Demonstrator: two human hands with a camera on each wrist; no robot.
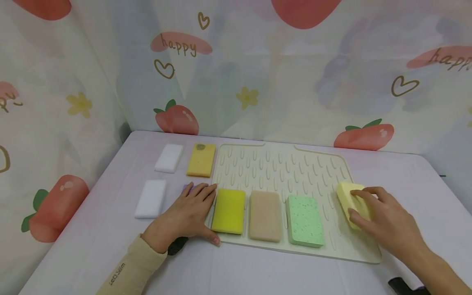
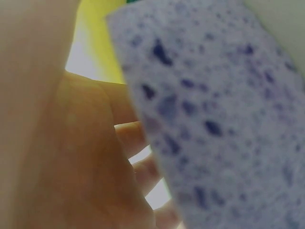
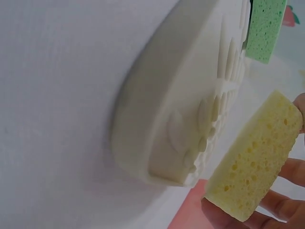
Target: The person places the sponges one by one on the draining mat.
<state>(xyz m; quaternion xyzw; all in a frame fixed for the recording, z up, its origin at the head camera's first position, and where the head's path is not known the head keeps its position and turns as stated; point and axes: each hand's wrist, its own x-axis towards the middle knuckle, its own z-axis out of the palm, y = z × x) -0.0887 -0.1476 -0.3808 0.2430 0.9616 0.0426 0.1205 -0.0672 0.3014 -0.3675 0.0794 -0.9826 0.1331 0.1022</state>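
Note:
Along the front of a cream ridged drying mat (image 1: 273,172) lie a bright yellow sponge (image 1: 228,211), a beige sponge (image 1: 265,216) and a green sponge (image 1: 305,220). My right hand (image 1: 391,225) pinches a pale yellow sponge (image 3: 255,157) between thumb and fingers at the mat's right side. My left hand (image 1: 188,215) rests at the mat's left edge, fingers extended, thumb near the bright yellow sponge's front corner. A purple-speckled sponge (image 2: 219,109) shows close by the left palm in the left wrist view; in the head view the hand hides most of it.
Two white sponges (image 1: 169,158) and a golden-yellow sponge (image 1: 201,159) with a dark round mark lie on the table (image 1: 258,274), left of the mat. A patterned cloth wall (image 1: 280,82) stands behind the table and along its left side.

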